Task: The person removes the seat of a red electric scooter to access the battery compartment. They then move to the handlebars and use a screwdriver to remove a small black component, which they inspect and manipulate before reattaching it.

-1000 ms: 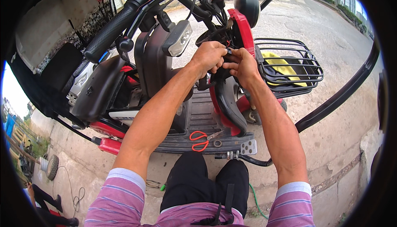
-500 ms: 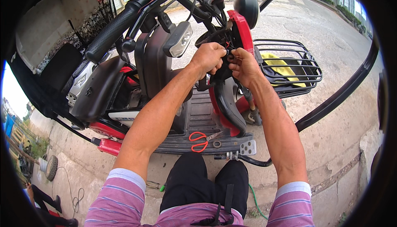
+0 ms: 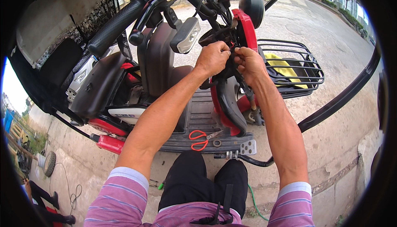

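My left hand [image 3: 213, 59] and my right hand [image 3: 251, 64] meet at the front column of a red and black electric tricycle, fingertips pinched a short gap apart. Thin dark wire seems to run between the fingers, though most of it is hidden by them. A bit of red wire [image 3: 233, 44] shows just above the fingertips. Beside the right hand rises the red front panel [image 3: 247, 28]. Below, on the ribbed footboard [image 3: 202, 109], lie scissors with orange-red handles [image 3: 198, 140] and a small dark tape roll [image 3: 217, 143].
A black handlebar grip [image 3: 118, 24] and a lamp [image 3: 186, 36] stick out left of my hands. The black wire basket [image 3: 312, 70] holding a yellow cloth [image 3: 281, 66] is at the right. A metal pedal [image 3: 248, 147] sits near my knees. Another person's legs [image 3: 45, 198] show at lower left.
The handlebar, lamp and front panel appear slightly farther right in view. Both hands stay pinched at the same place on the column, with a slightly wider gap between the fingertips.
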{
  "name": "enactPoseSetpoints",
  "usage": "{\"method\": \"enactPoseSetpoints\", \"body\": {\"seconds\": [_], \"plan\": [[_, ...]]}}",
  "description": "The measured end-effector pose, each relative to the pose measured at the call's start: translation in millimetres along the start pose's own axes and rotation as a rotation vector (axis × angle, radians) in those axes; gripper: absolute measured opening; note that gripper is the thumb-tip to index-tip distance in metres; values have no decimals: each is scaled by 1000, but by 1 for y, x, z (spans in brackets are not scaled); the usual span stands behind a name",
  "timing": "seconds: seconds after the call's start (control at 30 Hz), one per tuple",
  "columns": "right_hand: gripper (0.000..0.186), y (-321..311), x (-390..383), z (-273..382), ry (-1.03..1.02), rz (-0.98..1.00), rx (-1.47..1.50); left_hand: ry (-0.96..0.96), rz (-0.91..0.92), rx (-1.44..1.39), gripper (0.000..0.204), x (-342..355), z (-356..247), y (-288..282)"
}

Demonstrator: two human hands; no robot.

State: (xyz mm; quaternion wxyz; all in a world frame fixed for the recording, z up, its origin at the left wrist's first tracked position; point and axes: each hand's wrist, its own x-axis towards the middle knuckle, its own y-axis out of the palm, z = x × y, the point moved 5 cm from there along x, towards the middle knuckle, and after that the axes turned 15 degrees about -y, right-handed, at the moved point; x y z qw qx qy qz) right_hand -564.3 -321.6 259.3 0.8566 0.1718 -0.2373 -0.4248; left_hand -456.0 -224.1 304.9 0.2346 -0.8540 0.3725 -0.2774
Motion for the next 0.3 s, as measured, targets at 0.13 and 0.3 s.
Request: {"method": "enactPoseSetpoints", "body": {"seconds": [0.13,0.3], "plan": [[9,-6,7,-1,-56,34,-37,161,-209,196,18,-8,-5,6],[33,2,-3,11,-40,12,-214,31,-217,218,20,-15,-6,7]]}}
